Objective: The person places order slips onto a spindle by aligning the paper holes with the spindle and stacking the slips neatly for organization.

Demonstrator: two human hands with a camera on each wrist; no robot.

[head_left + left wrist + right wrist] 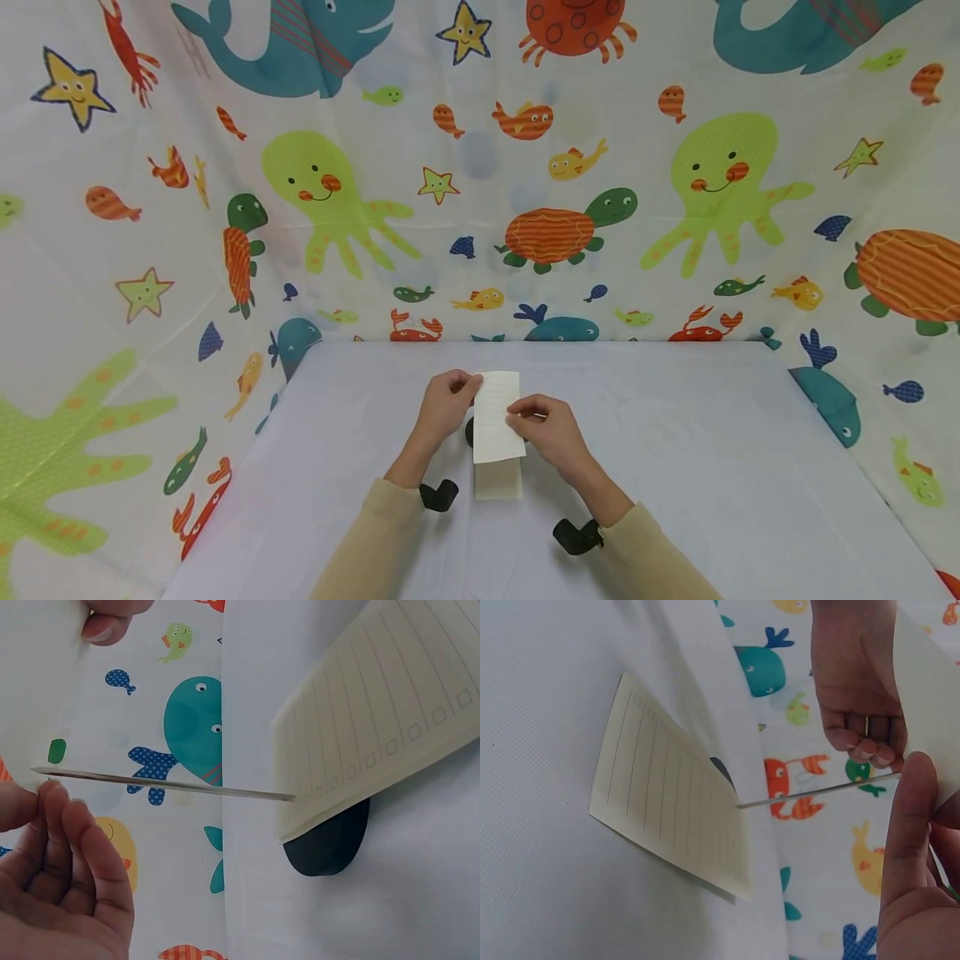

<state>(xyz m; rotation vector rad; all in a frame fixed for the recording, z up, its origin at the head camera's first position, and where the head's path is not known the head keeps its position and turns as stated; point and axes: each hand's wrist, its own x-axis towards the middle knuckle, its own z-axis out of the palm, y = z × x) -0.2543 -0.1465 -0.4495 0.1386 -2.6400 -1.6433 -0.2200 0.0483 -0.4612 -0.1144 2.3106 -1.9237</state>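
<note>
A paper spike stands on the table, with a dark base [330,844] and a thin pointed metal rod [165,784]. One cream lined sheet [375,712] lies low over that base, the rod meeting it near one edge. Above it, both hands hold a second lined sheet [495,417] near the rod's tip. My left hand [448,402] pinches its left edge near the far corner. On the opposite edge, my right hand [551,429] grips it between thumb and fingers. Whether the tip has gone through this upper sheet I cannot tell.
A white-covered table [330,500] spreads around the hands. Behind and at both sides hangs a curtain [480,167] printed with sea animals. Black bands [577,536] sit at both wrists, by the beige sleeves.
</note>
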